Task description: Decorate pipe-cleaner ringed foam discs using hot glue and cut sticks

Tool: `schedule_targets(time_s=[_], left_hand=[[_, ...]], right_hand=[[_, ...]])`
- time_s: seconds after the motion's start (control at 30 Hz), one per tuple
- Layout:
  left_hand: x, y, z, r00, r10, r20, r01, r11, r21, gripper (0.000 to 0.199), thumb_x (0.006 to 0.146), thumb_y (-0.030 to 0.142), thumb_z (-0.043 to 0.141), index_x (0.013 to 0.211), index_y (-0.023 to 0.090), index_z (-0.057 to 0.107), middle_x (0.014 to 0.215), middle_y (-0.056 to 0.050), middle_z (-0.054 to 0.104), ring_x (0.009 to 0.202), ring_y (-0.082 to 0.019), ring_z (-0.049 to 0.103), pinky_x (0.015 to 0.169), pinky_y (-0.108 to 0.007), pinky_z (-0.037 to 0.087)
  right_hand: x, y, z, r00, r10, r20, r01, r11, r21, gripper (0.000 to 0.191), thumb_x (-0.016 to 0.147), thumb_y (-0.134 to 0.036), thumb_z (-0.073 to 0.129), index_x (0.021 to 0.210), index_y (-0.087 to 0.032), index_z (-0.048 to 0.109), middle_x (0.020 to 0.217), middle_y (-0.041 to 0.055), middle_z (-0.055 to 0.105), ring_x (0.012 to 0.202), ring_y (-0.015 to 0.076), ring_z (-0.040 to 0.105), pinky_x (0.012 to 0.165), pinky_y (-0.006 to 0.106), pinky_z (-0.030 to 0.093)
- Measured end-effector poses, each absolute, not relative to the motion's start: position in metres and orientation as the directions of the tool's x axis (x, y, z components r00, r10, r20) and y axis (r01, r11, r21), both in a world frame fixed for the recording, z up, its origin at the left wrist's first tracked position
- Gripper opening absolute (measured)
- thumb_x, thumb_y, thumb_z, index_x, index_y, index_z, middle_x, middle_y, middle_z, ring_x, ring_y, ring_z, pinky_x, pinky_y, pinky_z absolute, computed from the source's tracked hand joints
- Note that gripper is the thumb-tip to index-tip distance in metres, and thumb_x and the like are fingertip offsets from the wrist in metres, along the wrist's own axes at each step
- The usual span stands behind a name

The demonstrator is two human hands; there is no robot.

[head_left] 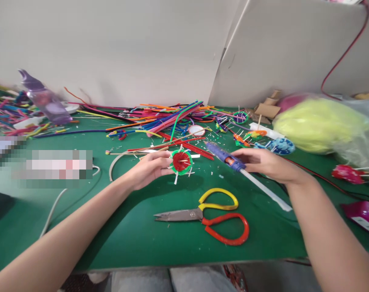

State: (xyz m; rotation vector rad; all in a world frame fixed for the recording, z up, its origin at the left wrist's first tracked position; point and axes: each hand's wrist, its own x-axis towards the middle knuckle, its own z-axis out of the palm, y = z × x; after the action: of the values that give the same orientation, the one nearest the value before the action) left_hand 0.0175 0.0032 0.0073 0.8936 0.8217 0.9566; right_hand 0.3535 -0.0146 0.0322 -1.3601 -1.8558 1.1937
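My left hand (pixel 152 168) pinches the edge of a small round pipe-cleaner disc (pixel 182 162), red in the middle with a green rim and white strips sticking out around it. In my right hand (pixel 260 162) is a blue hot glue gun (pixel 223 156), its nozzle pointing up and left toward the disc but apart from it. A long whitish glue stick (pixel 266 190) juts from the gun's back end. Scissors (pixel 199 215) with one yellow and one red handle lie on the table below both hands, blades to the left.
Pipe cleaners (pixel 172 117) in many colours heap along the back of the green table (pixel 135 243). A purple bottle (pixel 47 99) stands tilted at the back left. Bagged yellow material (pixel 318 121) sits at the right, near a magenta packet (pixel 362 217). A white cable (pixel 52 211) runs at the left.
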Motion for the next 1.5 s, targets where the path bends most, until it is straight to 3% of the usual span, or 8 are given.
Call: schedule_targets(time_s=[0.17,0.47,0.67,0.77,0.83,1.03,1.2,1.5], left_hand=[[0.015,0.006,0.002,0.412,0.896,-0.165,-0.322,0.312,0.894,0.012,0.069,0.011,0.071,0.081,0.013,0.069,0.085,-0.004,0.066,0.078,-0.015,0.064,0.074,-0.03,0.057],[0.012,0.006,0.0,0.46,0.876,-0.144,-0.344,0.325,0.881,0.009,0.072,0.01,0.07,0.081,0.013,0.068,0.083,-0.004,0.067,0.077,-0.015,0.065,0.076,-0.031,0.055],[0.014,0.006,0.0,0.452,0.878,-0.16,-0.373,0.349,0.86,0.01,0.071,0.01,0.07,0.078,0.014,0.066,0.078,-0.003,0.067,0.074,-0.014,0.066,0.076,-0.031,0.055],[0.014,0.008,0.0,0.468,0.871,-0.146,-0.389,0.352,0.851,0.012,0.07,0.013,0.072,0.08,0.013,0.065,0.078,-0.003,0.068,0.071,-0.014,0.066,0.074,-0.029,0.055],[0.014,0.01,0.0,0.483,0.866,-0.125,-0.395,0.344,0.852,0.012,0.072,0.015,0.072,0.082,0.013,0.065,0.079,-0.004,0.068,0.07,-0.013,0.066,0.072,-0.028,0.054],[0.012,0.013,0.003,0.47,0.88,-0.06,-0.423,0.285,0.86,0.011,0.078,0.019,0.065,0.085,0.012,0.066,0.092,-0.01,0.073,0.078,-0.018,0.069,0.079,-0.031,0.054],[0.012,0.012,0.008,0.425,0.903,-0.059,-0.441,0.264,0.858,0.01,0.079,0.019,0.063,0.084,0.013,0.067,0.1,-0.01,0.074,0.084,-0.021,0.071,0.084,-0.035,0.055],[0.014,0.012,0.005,0.444,0.894,-0.053,-0.431,0.265,0.862,0.014,0.079,0.02,0.063,0.089,0.011,0.069,0.104,-0.011,0.073,0.086,-0.021,0.071,0.084,-0.035,0.056]], right_hand=[[0.367,-0.007,0.025,-0.346,0.934,-0.085,0.627,0.162,-0.762,0.044,0.072,-0.043,0.074,0.109,-0.021,0.065,0.118,0.0099,0.066,0.108,0.0303,0.063,0.094,0.043,0.052],[0.378,0.0,0.012,-0.328,0.941,-0.083,0.808,0.234,-0.541,0.027,0.075,-0.035,0.067,0.1,-0.023,0.068,0.115,0.0135,0.065,0.108,0.0325,0.061,0.091,0.045,0.05],[0.38,-0.006,0.016,-0.223,0.97,-0.099,0.798,0.123,-0.59,0.036,0.078,-0.029,0.064,0.113,-0.022,0.064,0.129,0.019,0.058,0.118,0.0326,0.057,0.095,0.039,0.048],[0.371,-0.01,0.027,-0.037,0.999,-0.005,0.785,0.026,-0.619,0.036,0.081,-0.029,0.06,0.115,-0.019,0.061,0.122,0.0201,0.062,0.105,0.0311,0.064,0.088,0.041,0.051],[0.356,-0.011,0.038,0.007,0.991,0.135,0.833,0.069,-0.549,0.028,0.082,-0.031,0.06,0.107,-0.018,0.064,0.113,0.0173,0.067,0.09,0.0282,0.067,0.083,0.043,0.051],[0.284,-0.01,0.049,-0.45,0.864,0.224,0.798,0.502,-0.334,0.019,0.086,-0.024,0.056,0.097,-0.024,0.072,0.098,0.0051,0.072,0.083,0.0219,0.066,0.073,0.036,0.051],[0.243,-0.011,0.032,-0.623,0.765,0.163,0.773,0.634,-0.027,0.021,0.086,-0.011,0.052,0.088,-0.016,0.072,0.094,0.0093,0.071,0.087,0.0235,0.066,0.069,0.035,0.051],[0.237,-0.014,0.01,-0.746,0.642,0.181,0.656,0.754,0.031,0.021,0.089,-0.011,0.051,0.091,-0.015,0.071,0.091,0.0072,0.07,0.088,0.0225,0.065,0.072,0.036,0.052]])
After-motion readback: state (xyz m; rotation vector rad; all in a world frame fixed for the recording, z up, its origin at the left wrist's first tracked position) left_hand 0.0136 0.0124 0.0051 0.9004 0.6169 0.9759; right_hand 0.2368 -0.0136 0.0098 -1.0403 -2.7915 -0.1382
